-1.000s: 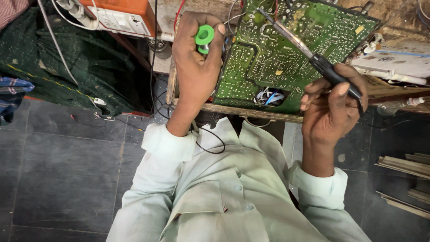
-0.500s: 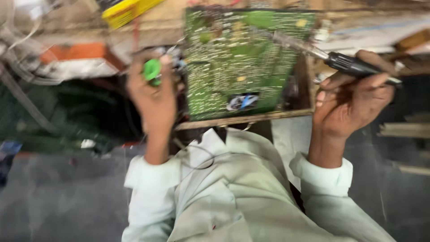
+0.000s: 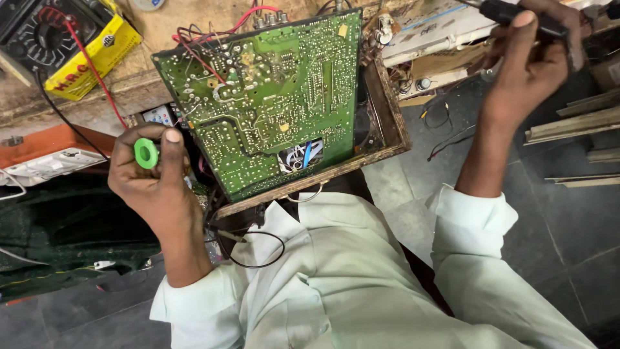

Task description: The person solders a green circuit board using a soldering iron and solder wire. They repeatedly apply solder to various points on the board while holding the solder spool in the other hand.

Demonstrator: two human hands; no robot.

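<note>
A large green circuit board lies solder side up in a wooden frame in front of me, tilted to the left. My left hand is closed on a small green spool, held left of the board's near corner. My right hand grips a black-handled soldering iron at the top right, off the board and above the floor. The iron's tip is out of view. A bundle of blue and white wires shows through a hole in the board.
A yellow-cased meter with red and black leads sits at the top left. An orange and white device lies left of my hand. Wooden strips lie on the grey tiled floor at right. Loose black wire hangs by my chest.
The view has swung. My right hand has drawn the soldering iron away from the board to the upper right. My left hand still holds the green spool, now lower beside the board.
</note>
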